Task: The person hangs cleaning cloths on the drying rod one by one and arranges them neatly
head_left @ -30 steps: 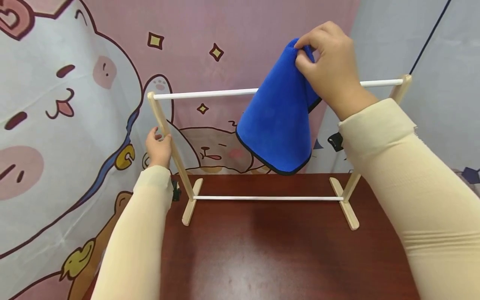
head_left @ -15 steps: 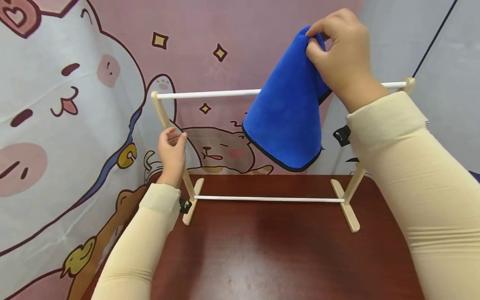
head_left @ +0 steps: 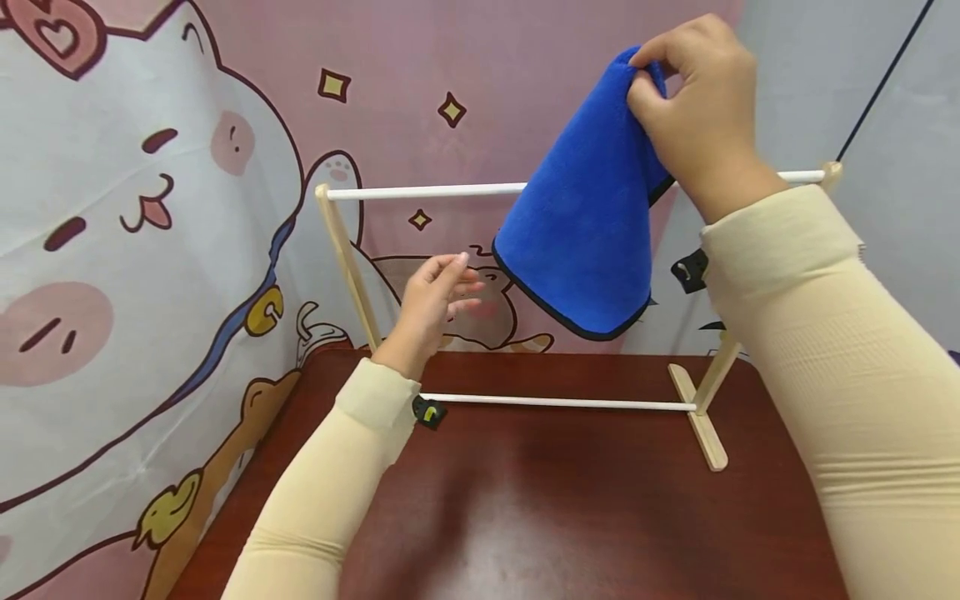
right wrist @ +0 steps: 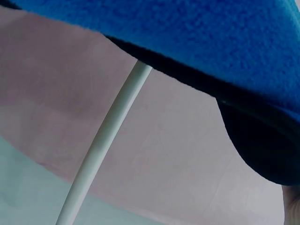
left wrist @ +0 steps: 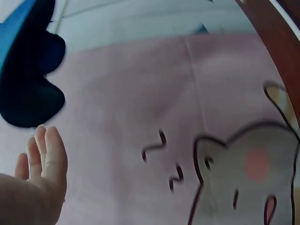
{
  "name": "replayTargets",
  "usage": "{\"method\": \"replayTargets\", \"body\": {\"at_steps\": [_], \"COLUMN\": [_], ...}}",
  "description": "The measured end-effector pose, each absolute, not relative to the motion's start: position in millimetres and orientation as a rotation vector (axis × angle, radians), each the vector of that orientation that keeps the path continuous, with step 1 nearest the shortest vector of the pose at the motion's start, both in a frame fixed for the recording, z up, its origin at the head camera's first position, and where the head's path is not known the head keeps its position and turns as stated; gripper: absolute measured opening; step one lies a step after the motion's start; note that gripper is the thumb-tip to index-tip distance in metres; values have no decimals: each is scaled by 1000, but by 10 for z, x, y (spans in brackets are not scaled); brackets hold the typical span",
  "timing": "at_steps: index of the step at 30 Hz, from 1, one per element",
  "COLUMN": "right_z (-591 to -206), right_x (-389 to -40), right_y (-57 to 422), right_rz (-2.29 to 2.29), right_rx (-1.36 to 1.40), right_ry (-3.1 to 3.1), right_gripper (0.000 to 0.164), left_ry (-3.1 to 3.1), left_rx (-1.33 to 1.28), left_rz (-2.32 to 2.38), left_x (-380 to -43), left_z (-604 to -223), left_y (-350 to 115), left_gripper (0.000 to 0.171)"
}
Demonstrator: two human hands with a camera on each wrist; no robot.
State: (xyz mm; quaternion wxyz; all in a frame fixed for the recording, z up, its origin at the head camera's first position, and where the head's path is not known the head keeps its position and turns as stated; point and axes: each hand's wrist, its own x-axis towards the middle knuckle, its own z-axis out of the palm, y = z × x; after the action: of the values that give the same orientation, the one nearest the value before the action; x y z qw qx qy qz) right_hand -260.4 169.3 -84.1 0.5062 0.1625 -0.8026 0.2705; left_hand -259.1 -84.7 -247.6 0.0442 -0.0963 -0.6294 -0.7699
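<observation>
Hanging from the right fingers (head_left: pixel 648 97) — a fuzzy blue cloth (head_left: pixel 585 225), black-edged, conical.

- Cloth (head_left: pixel 581 208), blue: one.
- Left hand (head_left: pixel 427 304) and right hand (head_left: pixel 705 108): two.
- Left sleeve (head_left: pixel 330 500) and right sleeve (head_left: pixel 832 358): two.
- Left camera (head_left: pixel 429 412) and right camera (head_left: pixel 690 271), one at each wrist: two.
- Desk (head_left: pixel 525 517): one.
- Rack (head_left: pixel 480 190), along the desk's far edge: one.
- Upper rod (head_left: pixel 427 192) and lower rod (head_left: pixel 555 402): two.
- Left post (head_left: pixel 348 262) and right post (head_left: pixel 717 375), toward the desk's far corners: two.
- Foot (head_left: pixel 707 435), near the desk's far right corner: one in view, the left post's lower end being hidden by the left sleeve.
- Upper left star (head_left: pixel 334 85), upper right star (head_left: pixel 452 109) and lower star (head_left: pixel 421 219), all printed: three.
- Printed heart (head_left: pixel 58 35): one.
- Printed bell (head_left: pixel 265 311): one.
- Printed bird (head_left: pixel 171 508): one.
- Dark line (head_left: pixel 885 79): one.
</observation>
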Motion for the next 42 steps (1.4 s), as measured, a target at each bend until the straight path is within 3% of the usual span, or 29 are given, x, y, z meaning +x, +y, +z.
{"method": "replayTargets", "body": {"at_steps": [15,42], "right_z": [-878,-993], "right_x": [-2599,-2762], "right_y": [1702,1906], "right_rz": [665,689], "right_rx": [389,324], "right_ry": [-1922,-1930], "right_gripper": [24,25], "left_ry": [-1737,-1770], "left_rx": [-372,-380], "left_rz": [-2569,-2141], "left_x": [-2572,-2826], "left_z": [-2343,-1464], "left_y": [-530,-800], "left_gripper": [17,29]}}
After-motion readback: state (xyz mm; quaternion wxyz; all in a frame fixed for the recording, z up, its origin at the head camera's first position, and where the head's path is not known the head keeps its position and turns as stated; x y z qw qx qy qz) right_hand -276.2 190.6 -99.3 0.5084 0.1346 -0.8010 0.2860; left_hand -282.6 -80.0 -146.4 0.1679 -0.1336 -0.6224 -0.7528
